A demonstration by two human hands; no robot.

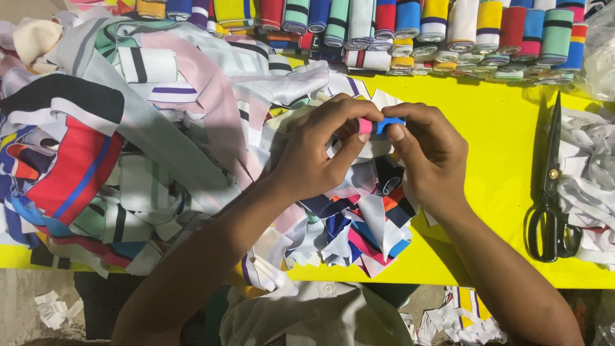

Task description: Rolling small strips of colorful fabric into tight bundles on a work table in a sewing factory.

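Note:
Both my hands meet over the middle of the yellow table (500, 128). Between their fingertips is a small tightly rolled strip of fabric (378, 125), pink at its left end and blue at its right. My left hand (320, 150) pinches the pink end with thumb and forefinger. My right hand (426, 150) grips the blue end. Under the hands lies a loose heap of striped fabric strips (359, 218) in white, blue, pink and orange.
A big pile of striped cloth pieces (128, 141) covers the table's left half. Several finished fabric rolls (448, 29) line the far edge. Black scissors (551, 192) lie at the right beside white scraps (592, 173). Paper-like offcuts (467, 323) litter the floor.

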